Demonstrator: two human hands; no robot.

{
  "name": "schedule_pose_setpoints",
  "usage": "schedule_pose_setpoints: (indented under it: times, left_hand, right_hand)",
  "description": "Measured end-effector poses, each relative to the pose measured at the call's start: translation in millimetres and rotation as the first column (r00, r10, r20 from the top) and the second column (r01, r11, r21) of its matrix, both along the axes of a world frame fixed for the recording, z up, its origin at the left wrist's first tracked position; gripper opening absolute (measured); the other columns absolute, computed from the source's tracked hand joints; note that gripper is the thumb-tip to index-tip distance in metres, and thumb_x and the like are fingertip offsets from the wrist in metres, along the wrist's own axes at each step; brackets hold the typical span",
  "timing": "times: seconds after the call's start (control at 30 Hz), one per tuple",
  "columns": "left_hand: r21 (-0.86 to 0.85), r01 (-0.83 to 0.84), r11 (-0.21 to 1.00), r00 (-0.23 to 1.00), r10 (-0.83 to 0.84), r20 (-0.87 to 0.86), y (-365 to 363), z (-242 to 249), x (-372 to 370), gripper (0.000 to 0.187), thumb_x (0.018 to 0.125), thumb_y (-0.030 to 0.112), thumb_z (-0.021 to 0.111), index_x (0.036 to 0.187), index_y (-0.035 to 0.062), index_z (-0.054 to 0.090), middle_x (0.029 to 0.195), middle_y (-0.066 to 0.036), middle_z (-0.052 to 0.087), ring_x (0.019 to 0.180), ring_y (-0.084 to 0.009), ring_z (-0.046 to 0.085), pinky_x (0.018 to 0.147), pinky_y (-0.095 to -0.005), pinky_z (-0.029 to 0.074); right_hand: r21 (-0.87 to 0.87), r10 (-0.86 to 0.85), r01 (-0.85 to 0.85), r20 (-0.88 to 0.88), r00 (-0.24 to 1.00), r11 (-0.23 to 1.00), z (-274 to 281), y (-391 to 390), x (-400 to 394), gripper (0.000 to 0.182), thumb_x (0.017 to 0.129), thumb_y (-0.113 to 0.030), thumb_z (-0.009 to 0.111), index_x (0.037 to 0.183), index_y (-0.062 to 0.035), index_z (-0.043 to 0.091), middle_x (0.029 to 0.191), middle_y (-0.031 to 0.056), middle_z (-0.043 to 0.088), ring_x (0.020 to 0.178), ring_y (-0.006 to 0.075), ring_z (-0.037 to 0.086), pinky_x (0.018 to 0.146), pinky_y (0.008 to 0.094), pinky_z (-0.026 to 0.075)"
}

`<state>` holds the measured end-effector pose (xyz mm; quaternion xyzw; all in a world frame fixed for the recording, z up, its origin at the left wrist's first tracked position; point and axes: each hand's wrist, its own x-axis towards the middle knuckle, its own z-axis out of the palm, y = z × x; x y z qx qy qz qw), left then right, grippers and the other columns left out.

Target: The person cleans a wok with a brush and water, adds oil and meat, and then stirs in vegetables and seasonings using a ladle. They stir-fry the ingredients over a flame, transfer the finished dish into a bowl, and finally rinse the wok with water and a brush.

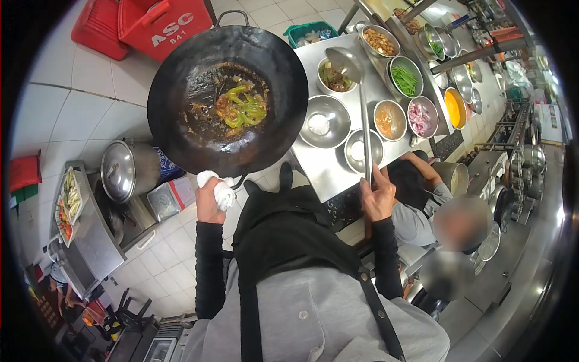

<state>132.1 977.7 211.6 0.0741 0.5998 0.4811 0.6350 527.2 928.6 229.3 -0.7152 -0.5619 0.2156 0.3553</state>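
I am gripping a white cloth (225, 194) with the left hand (208, 202) at the near edge of the black wok (172, 102); whether the fingers are touching the metal also, I am not able to tell. Green peppers (246, 108) with brown sauce are lying inside the wok. The right hand (379, 196), well apart from the left, is closing around a long ladle (364, 120), whose head is pointing away, to the right of the wok, above the steel surface (329, 181). A lidded pot (119, 172) is standing left of the wok.
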Motion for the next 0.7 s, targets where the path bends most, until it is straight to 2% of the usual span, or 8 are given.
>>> schedule_pose_setpoints:
  times: [0.13,0.17,0.37,0.43,0.53,0.6,0.67,0.7]
  left_hand:
    - [0.122,0.126,0.984,0.983,-0.108,-0.147,-7,-22,-6,0.011,0.086,0.006,0.054,0.077,0.0055,0.059,0.07,-0.004,0.058,0.056,-0.0154,0.06,0.049,-0.0326,0.049]
    - [0.119,0.059,0.991,0.998,-0.059,-0.007,-7,-21,-8,0.01,0.086,0.005,0.055,0.078,0.0047,0.06,0.069,-0.004,0.059,0.056,-0.0146,0.06,0.049,-0.0319,0.048]
    - [0.087,-0.05,0.995,0.998,0.045,0.052,-8,-45,-9,0.006,0.087,0.009,0.056,0.086,0.0051,0.061,0.073,-0.007,0.062,0.057,-0.0193,0.063,0.05,-0.036,0.052]
    - [0.103,-0.064,0.993,0.998,0.061,0.028,-7,-39,-6,0.006,0.086,0.007,0.056,0.083,0.0046,0.06,0.073,-0.008,0.062,0.056,-0.0198,0.063,0.05,-0.035,0.051]
    - [0.076,-0.154,0.985,0.988,0.154,0.009,-3,-31,-1,0.006,0.085,0.006,0.057,0.081,0.0028,0.061,0.072,-0.006,0.061,0.058,-0.019,0.062,0.051,-0.0341,0.049]
    - [0.1,-0.187,0.977,0.979,0.194,-0.062,-6,-35,-2,0.006,0.083,0.006,0.059,0.083,0.0013,0.063,0.073,-0.006,0.061,0.06,-0.0175,0.062,0.054,-0.033,0.048]
    - [0.119,-0.228,0.966,0.965,0.24,-0.106,-11,-45,-6,0.008,0.08,0.005,0.062,0.084,-0.0014,0.065,0.075,-0.006,0.064,0.065,-0.0157,0.062,0.058,-0.032,0.047]
    - [0.122,-0.223,0.967,0.951,0.243,-0.189,-14,-51,-9,0.01,0.08,0.006,0.062,0.084,-0.0018,0.065,0.076,-0.005,0.065,0.065,-0.0154,0.061,0.059,-0.0321,0.047]
  right_hand:
    - [-0.312,-0.262,0.096,-0.552,0.792,0.945,44,11,-15,0.03,0.09,0.0,0.058,0.119,0.0062,0.063,0.061,0.0029,0.052,0.04,0.0082,0.046,0.034,0.0238,0.037]
    - [-0.264,-0.231,0.076,-0.627,0.744,0.961,43,14,-15,0.03,0.09,0.0,0.058,0.118,0.0084,0.061,0.061,0.003,0.051,0.039,0.0085,0.043,0.033,0.0242,0.035]
    - [-0.22,-0.166,-0.118,-0.919,0.357,0.968,89,18,-27,0.044,0.09,0.0,0.052,0.132,0.0119,0.049,0.058,0.0023,0.044,0.034,0.0075,0.035,0.03,0.0223,0.031]
    - [-0.258,-0.076,-0.279,-0.846,0.528,0.925,100,28,-41,0.045,0.091,0.001,0.053,0.134,0.0116,0.049,0.061,0.0049,0.05,0.034,0.0079,0.038,0.03,0.0224,0.033]
    - [-0.391,0.044,-0.307,-0.555,0.831,0.868,95,51,-89,0.05,0.089,0.003,0.054,0.139,0.0049,0.05,0.072,0.0077,0.062,0.039,0.0088,0.048,0.034,0.0239,0.036]
    - [-0.298,0.293,-0.38,-0.297,0.909,0.876,55,71,-119,0.051,0.086,-0.001,0.058,0.137,0.0036,0.053,0.083,0.0122,0.068,0.044,0.014,0.055,0.041,0.0294,0.044]
    - [0.011,0.562,-0.562,0.037,0.826,0.827,-5,93,-131,0.05,0.084,-0.001,0.058,0.133,0.0077,0.052,0.079,0.016,0.067,0.046,0.0167,0.06,0.044,0.0312,0.047]
    - [-0.06,0.555,-0.558,-0.051,0.83,0.828,-1,92,-147,0.049,0.085,-0.002,0.057,0.133,0.0089,0.052,0.077,0.0166,0.066,0.045,0.0169,0.06,0.042,0.031,0.047]
